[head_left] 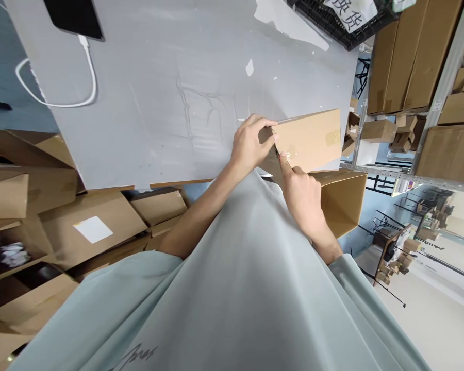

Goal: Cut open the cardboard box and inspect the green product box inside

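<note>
While pinched at one end by left hand point(251, 141) and touched by curled right hand point(302, 193) (contents unclear), cardboard box point(311, 141) lengthwise rightward

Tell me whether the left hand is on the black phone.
No: the left hand touches a cardboard box, away from the black phone.
</note>
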`<control>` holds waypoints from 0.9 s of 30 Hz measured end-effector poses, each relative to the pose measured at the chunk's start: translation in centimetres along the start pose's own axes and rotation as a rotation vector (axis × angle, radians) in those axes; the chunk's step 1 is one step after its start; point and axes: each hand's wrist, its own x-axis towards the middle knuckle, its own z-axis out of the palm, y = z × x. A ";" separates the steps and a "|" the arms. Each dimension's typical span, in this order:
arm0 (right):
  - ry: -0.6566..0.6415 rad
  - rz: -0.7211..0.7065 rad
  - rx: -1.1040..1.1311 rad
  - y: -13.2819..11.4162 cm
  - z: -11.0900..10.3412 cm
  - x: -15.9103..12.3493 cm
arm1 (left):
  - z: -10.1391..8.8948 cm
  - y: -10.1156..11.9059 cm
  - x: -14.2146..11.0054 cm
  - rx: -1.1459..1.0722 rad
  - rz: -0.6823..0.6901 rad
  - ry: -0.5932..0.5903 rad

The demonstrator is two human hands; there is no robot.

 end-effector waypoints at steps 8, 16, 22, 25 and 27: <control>-0.019 -0.081 0.122 2.5 0.3 0.5 | 0.6 0.8 -0.5 -0.002 -0.025 0.070; 0.009 -0.155 0.305 5.8 2.3 0.5 | 1.8 1.7 -0.9 -0.011 -0.059 0.036; -0.018 -0.143 0.091 3.8 2.2 0.8 | 2.7 1.6 -0.3 0.055 -0.090 0.133; -0.098 -0.235 0.101 5.9 2.9 1.2 | 3.2 1.5 0.0 0.075 -0.101 0.176; -0.135 -0.321 0.148 7.7 3.9 1.3 | 3.5 1.5 0.0 0.090 -0.119 0.208</control>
